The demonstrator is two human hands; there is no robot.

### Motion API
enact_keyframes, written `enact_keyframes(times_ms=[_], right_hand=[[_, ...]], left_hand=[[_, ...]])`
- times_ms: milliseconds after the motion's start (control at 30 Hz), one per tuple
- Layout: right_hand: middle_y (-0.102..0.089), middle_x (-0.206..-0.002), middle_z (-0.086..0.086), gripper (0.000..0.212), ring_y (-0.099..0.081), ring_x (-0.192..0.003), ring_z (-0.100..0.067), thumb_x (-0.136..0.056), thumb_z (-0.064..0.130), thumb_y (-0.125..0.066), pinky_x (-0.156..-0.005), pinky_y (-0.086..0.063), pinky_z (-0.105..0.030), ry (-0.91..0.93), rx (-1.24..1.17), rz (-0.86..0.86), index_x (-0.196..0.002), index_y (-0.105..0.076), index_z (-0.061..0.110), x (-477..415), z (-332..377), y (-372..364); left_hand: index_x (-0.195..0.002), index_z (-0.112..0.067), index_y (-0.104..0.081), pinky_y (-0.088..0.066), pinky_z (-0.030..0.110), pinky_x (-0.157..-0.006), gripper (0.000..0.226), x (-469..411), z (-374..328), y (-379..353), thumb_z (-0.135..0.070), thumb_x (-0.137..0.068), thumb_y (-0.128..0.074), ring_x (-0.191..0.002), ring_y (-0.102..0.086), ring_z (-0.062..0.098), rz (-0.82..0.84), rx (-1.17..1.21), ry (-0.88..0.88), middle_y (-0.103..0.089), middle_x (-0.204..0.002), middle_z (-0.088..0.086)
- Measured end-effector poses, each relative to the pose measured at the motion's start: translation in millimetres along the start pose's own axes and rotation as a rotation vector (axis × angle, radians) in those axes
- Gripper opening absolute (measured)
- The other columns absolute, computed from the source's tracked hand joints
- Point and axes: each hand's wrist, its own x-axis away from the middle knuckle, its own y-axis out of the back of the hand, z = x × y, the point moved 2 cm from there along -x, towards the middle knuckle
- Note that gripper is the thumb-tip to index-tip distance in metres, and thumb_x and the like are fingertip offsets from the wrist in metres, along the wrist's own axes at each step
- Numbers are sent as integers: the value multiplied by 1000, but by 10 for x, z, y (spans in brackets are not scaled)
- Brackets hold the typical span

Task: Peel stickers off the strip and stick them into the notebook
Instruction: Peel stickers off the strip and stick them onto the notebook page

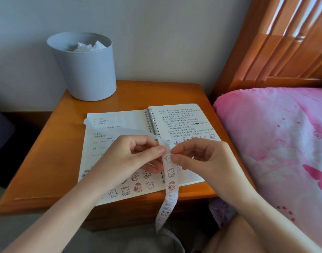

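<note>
Right now both hands meet over the middle of the open notebook (123, 121). The left hand (136, 156) pinches the strip (172, 187) between thumb and forefinger. The right hand (202, 157) pinches at the edge of a small cartoon sticker (169, 159) just below that grip, with its fingers curled and its wrist raised off the page. Whether the sticker's edge has lifted yet is too small to tell.

Above the hands the strip runs blank, up and to the left across the page. Below them it hangs printed with more figures, past the table edge toward the lap. The job looks well under way but not finished: bottom rows (138, 187) of stuck figures fill the foot of the left page, a further row (212, 136) sits under the handwriting on the right page, and several figures remain on the strip.

The notebook lies on a wooden bedside table (65, 161), with a grey bin (87, 70) of crumpled paper behind it and pink bedding (275, 143) to the right.
</note>
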Motion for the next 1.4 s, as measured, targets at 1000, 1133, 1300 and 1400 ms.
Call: enact_keyframes(times_ms=[1000, 1133, 1300, 1400], right_hand=[[-69, -64, 4, 1, -56, -53, 1, -79, 10, -72, -51, -42, -7, -229, 38, 73, -78, -72, 10, -100, -9, 285], [-72, -71, -3, 4, -60, -60, -5, -75, 14, -75, -61, -50, -18, -223, 133, 75, -76, -73, 10, -92, -70, 243], [-72, -72, -2, 4, -61, -63, -8, -75, 14, -76, -65, -51, -22, -210, 189, 53, -73, -72, 14, -96, -97, 253], [-72, -72, -2, 4, -61, -63, -8, -75, 14, -76, -66, -52, -24, -210, 197, 49, -74, -72, 14, -99, -100, 245]], left_hand=[[-85, -6, -73, -55, 15, -58, 14, -16, 54, 26, -13, -89, -61, -66, -71, 12, -129, 30, 72, -75, -75, 5], [-86, -4, -73, -55, 15, -58, 15, -21, 57, 30, -12, -90, -61, -66, -72, 13, -128, 26, 74, -75, -76, 8], [-86, -5, -73, -58, 19, -63, 16, -13, 62, 23, -14, -90, -60, -71, -73, 16, -111, 24, 83, -76, -79, 7], [-85, -5, -72, -59, 20, -64, 16, -17, 65, 24, -14, -90, -60, -71, -73, 16, -111, 24, 86, -76, -79, 8]])
